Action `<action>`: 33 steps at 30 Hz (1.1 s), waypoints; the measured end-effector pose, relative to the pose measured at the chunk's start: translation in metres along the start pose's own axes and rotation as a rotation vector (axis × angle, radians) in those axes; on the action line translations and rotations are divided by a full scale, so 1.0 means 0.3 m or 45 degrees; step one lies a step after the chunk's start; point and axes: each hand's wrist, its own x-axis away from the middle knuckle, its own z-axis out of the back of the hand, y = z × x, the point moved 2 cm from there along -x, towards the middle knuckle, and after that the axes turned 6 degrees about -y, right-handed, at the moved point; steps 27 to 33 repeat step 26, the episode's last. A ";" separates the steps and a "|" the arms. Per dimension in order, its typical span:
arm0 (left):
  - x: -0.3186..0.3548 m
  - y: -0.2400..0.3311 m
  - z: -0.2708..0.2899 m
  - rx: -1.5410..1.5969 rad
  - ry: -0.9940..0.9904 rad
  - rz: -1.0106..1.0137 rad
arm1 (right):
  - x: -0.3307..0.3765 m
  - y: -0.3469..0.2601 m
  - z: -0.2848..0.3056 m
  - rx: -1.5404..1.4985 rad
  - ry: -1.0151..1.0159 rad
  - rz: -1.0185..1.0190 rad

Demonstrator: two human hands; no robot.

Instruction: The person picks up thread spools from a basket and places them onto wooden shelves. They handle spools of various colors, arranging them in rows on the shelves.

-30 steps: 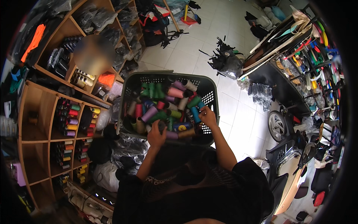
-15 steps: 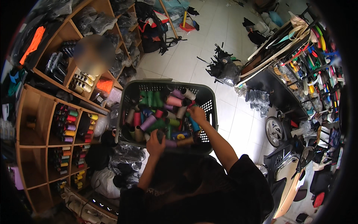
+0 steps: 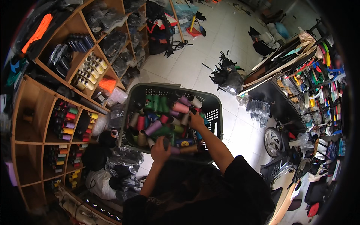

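Note:
A dark green plastic basket (image 3: 202,93) full of thread spools is in front of me. My left hand (image 3: 160,153) is at its near rim, closed around a dark thread spool (image 3: 166,143). Inside the basket's right half, my right hand (image 3: 197,121) has its fingers curled down among the spools, beside a pink spool (image 3: 180,107). What its fingertips grip is too dark to make out. Around the hands lie a purple spool (image 3: 153,128), a red spool (image 3: 141,122), a green spool (image 3: 157,104), a tan spool (image 3: 188,149) and a cream spool (image 3: 194,100).
Wooden cubby shelves (image 3: 45,144) with coloured spools stand on the left. Plastic-wrapped bundles (image 3: 127,165) lie between shelf and basket. To the right are a motor scooter (image 3: 283,172), a rack of coloured strips (image 3: 311,82) and a pile of black straps (image 3: 227,73) on the tiled floor.
The view has shifted a little, so the basket sits slightly lower and further right. My left hand keeps the dark spool; my right hand stays among the spools with its fingers more curled.

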 end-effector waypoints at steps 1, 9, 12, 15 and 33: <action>-0.003 0.002 -0.002 0.008 -0.008 -0.012 | 0.002 0.011 0.005 -0.022 0.094 0.007; 0.004 -0.001 0.001 -0.003 -0.123 -0.042 | -0.138 0.066 0.181 -0.145 0.496 -0.090; 0.012 -0.018 -0.013 0.032 -0.110 -0.084 | -0.138 0.026 0.257 0.012 0.300 -0.180; 0.023 -0.022 -0.023 0.035 -0.103 -0.089 | -0.142 0.009 0.283 0.069 0.231 -0.268; 0.018 -0.030 -0.016 -0.001 -0.119 -0.190 | -0.085 0.088 0.290 -0.397 0.500 -0.173</action>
